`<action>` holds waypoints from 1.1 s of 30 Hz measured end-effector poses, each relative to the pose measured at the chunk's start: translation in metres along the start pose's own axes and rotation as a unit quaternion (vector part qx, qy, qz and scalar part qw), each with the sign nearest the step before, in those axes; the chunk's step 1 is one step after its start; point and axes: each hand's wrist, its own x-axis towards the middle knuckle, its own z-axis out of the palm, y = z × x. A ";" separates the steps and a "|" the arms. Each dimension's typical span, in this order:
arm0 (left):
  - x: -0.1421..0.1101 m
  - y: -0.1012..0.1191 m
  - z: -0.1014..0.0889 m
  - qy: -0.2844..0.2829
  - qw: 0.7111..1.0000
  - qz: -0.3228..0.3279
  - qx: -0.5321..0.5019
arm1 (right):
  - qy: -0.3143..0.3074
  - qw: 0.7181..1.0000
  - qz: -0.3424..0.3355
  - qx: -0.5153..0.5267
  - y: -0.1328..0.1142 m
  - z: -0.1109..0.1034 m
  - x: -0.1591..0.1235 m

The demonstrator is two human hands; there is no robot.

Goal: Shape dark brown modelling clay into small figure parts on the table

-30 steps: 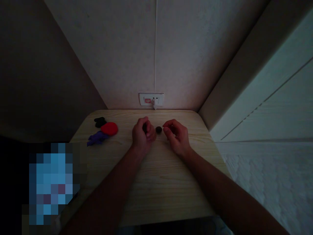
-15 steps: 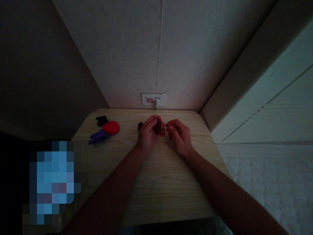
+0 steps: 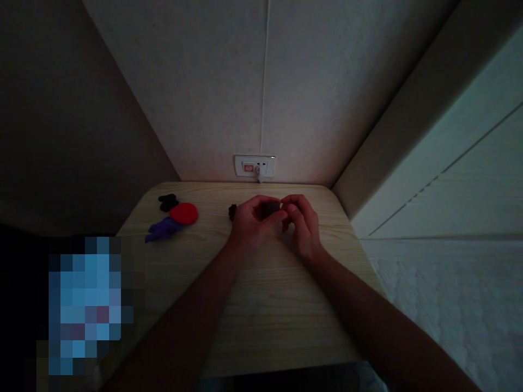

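My left hand (image 3: 252, 220) is curled around a dark brown lump (image 3: 270, 208), which looks like modelling clay and shows between the thumb and fingers. Close by on the right, my right hand (image 3: 301, 222) has its fingers bent in a pinch, its tips at the left hand's fingertips. Whether anything sits in that pinch is too dark to make out. A small, bumpy dark piece (image 3: 232, 212) lies on the table just left of my left hand, partly hidden by it.
On the wooden table's (image 3: 278, 310) left side lie a flat red oval (image 3: 183, 214), a purple lump (image 3: 164, 228) and black pieces (image 3: 168, 202). A wall socket (image 3: 254, 165) with a plug is behind the table. A pale panel (image 3: 441, 163) stands at right. A blurred patch covers the lower left.
My left hand has moved right, up to my right hand. The dark lump between the hands has gone from the table there, and a bumpy dark piece now shows left of my left hand.
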 end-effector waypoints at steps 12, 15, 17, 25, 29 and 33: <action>-0.003 -0.004 0.002 -0.045 0.998 0.006 -0.036 | -0.017 0.998 -0.046 -0.032 -0.001 -0.002 0.001; -0.006 -0.003 0.003 -0.025 0.997 -0.009 -0.073 | -0.053 0.992 -0.091 -0.072 -0.008 -0.001 0.002; -0.009 -0.002 0.004 0.002 0.997 -0.021 -0.078 | -0.065 0.987 -0.115 -0.088 -0.013 0.000 0.002; -0.013 -0.011 -0.002 0.063 0.995 0.067 0.043 | -0.090 0.984 -0.124 -0.096 -0.022 0.006 -0.001; -0.013 -0.012 -0.002 0.083 0.995 0.047 -0.001 | -0.069 0.984 -0.122 -0.111 -0.023 0.007 -0.003; -0.010 -0.005 0.002 0.090 0.995 0.014 -0.037 | -0.077 0.989 -0.094 -0.082 -0.022 0.007 -0.003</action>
